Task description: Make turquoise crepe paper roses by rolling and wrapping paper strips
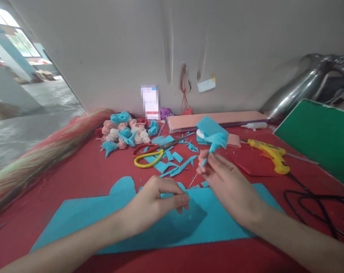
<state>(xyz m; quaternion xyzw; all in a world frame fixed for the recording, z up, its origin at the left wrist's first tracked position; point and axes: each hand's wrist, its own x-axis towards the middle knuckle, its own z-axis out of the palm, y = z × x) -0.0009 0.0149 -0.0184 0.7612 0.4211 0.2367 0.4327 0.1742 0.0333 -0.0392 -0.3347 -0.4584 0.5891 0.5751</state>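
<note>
My right hand (231, 185) grips a blue crepe paper flower (217, 142) by its narrow twisted base, holding it up above the table. A thin pale thread (193, 179) slants down from the flower's base towards my left hand (163, 199). The left thumb and forefinger are pinched together at the thread's lower end. Beneath both hands lies a wide blue crepe paper sheet (143, 231). Several cut blue paper scraps (177, 157) are scattered beyond it, beside scissors (149, 158) with yellow and red handles.
A pile of blue, pink and white paper flowers (126, 131) sits at the back left. To the right are a yellow glue gun (270, 153) with a black cord, a small white bottle (254, 126) and a green board (316, 138). Long fibre bundles (47, 163) line the left edge.
</note>
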